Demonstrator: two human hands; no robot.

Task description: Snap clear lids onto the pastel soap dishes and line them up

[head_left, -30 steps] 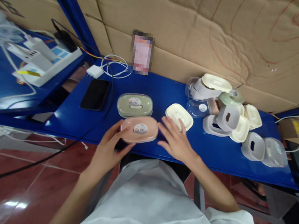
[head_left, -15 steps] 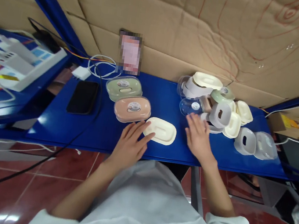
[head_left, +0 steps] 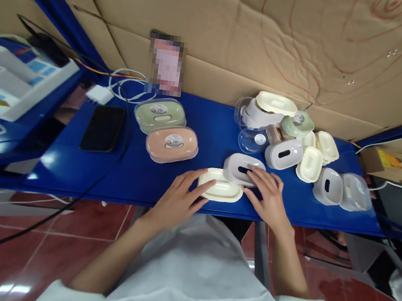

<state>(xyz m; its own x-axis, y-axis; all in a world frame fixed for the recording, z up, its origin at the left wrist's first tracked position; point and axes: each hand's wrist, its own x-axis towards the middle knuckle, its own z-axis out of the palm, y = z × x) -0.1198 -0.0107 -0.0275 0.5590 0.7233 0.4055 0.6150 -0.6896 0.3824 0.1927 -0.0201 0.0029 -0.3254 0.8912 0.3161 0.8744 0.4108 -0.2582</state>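
Note:
My left hand [head_left: 178, 199] rests on the blue table [head_left: 133, 181] with its fingers touching the left end of a cream oval tray [head_left: 220, 190] near the front edge. My right hand [head_left: 268, 196] lies over a grey oval box part [head_left: 240, 167] with a slot in its top, which sits just behind the cream tray. Two closed oval boxes stand further left, a pink one [head_left: 172, 143] in front and a green one [head_left: 159, 114] behind.
A heap of cream, grey, green and clear box parts [head_left: 291, 143] covers the table's right half. A black phone [head_left: 103, 128], a white charger with cables [head_left: 99, 93] and a standing phone [head_left: 165, 63] sit at the left. Cardboard lines the back wall.
My right hand has pulled a grey slotted part from the heap to the front. My left hand has slid the cream tray nearer the front edge.

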